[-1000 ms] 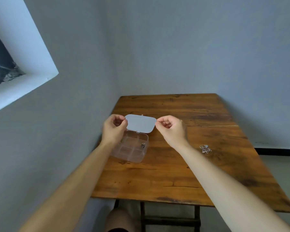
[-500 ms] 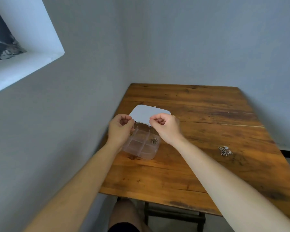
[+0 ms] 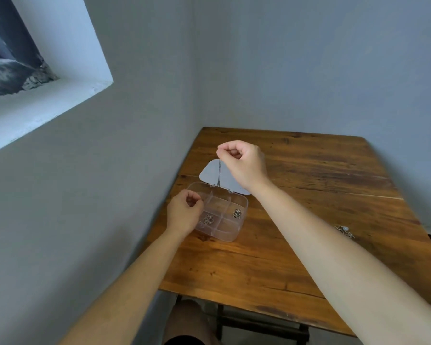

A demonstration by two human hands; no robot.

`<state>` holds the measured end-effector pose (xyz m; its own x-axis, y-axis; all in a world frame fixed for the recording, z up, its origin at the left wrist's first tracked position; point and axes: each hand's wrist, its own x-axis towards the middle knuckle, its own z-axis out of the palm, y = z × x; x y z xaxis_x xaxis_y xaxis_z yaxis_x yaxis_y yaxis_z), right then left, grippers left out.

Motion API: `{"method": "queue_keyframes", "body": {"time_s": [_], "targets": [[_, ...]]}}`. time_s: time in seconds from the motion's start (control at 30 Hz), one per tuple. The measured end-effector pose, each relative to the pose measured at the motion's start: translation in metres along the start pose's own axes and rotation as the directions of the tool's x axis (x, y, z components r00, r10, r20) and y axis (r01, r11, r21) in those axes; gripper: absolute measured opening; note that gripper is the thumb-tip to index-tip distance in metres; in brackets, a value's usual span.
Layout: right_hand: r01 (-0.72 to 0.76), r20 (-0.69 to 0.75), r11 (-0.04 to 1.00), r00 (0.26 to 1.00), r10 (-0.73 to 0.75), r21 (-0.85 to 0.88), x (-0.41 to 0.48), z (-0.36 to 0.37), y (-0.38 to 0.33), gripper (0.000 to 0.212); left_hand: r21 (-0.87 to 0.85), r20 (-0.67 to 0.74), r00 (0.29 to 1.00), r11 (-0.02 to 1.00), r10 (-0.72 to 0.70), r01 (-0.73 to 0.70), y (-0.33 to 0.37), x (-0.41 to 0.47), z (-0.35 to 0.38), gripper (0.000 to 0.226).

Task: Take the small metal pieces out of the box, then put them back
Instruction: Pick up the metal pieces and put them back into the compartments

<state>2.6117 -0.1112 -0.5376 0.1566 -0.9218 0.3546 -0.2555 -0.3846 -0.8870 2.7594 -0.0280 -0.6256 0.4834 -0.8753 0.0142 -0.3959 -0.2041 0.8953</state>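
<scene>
A clear plastic box (image 3: pixel 228 235) with several compartments lies open on the wooden table, its lid (image 3: pixel 210 174) flat behind it. My right hand (image 3: pixel 244 164) is raised above the lid and pinches a thin metal chain (image 3: pixel 219 174) that hangs straight down to the box's back edge. My left hand (image 3: pixel 184 215) rests at the box's left side, fingers curled on its rim. One small cluster of metal pieces (image 3: pixel 237 213) lies in a right compartment and another cluster (image 3: pixel 208 219) in a left one. A further pile of metal pieces (image 3: pixel 345 231) lies on the table to the right.
The wooden table (image 3: pixel 309 207) stands in a corner, with grey walls along its left and far sides. A window recess (image 3: pixel 35 78) is in the left wall. My knee (image 3: pixel 187 317) shows under the table's near edge.
The lid went from upright between both hands to flat on the table. My right hand rose, lifting a thin chain out of the box. My left hand dropped to the box's left rim.
</scene>
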Motion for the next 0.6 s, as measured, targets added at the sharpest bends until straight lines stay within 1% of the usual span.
{"method": "queue_keyframes", "body": {"time_s": [0.07,0.13,0.2,0.27,0.33,0.47,0.6], "targets": [[-0.025,0.047,0.997,0.998,0.029,-0.068,-0.007,0.006,0.013,0.008,-0.012,-0.034,0.999,1.000,0.005,-0.006,-0.005,-0.002,0.001,0.012],[-0.060,0.150,0.974,0.984,0.095,-0.219,-0.016,0.012,0.034,0.013,-0.062,-0.067,0.998,0.998,-0.007,0.003,-0.010,-0.004,0.002,0.010],[-0.068,0.303,0.920,0.932,0.196,-0.387,-0.027,0.015,0.053,0.022,-0.120,-0.094,0.995,0.993,-0.022,0.010,-0.011,-0.005,0.002,0.010],[-0.034,0.396,0.872,0.882,0.256,-0.488,-0.035,0.015,0.065,0.031,-0.127,-0.091,0.996,0.992,-0.025,0.013,-0.010,-0.006,0.002,0.012],[-0.025,0.394,0.870,0.885,0.249,-0.493,-0.036,0.010,0.064,0.034,-0.104,-0.074,0.997,0.995,-0.019,0.011,-0.008,-0.006,0.001,0.012],[-0.027,0.301,0.880,0.934,0.191,-0.474,-0.030,-0.020,0.050,0.034,-0.107,-0.056,0.998,0.994,-0.013,0.007,0.005,-0.006,0.002,0.012],[-0.076,0.187,0.890,0.966,0.177,-0.450,-0.045,-0.063,0.049,0.030,-0.008,-0.044,0.992,0.993,0.115,-0.115,0.027,-0.018,0.017,0.009]]}}
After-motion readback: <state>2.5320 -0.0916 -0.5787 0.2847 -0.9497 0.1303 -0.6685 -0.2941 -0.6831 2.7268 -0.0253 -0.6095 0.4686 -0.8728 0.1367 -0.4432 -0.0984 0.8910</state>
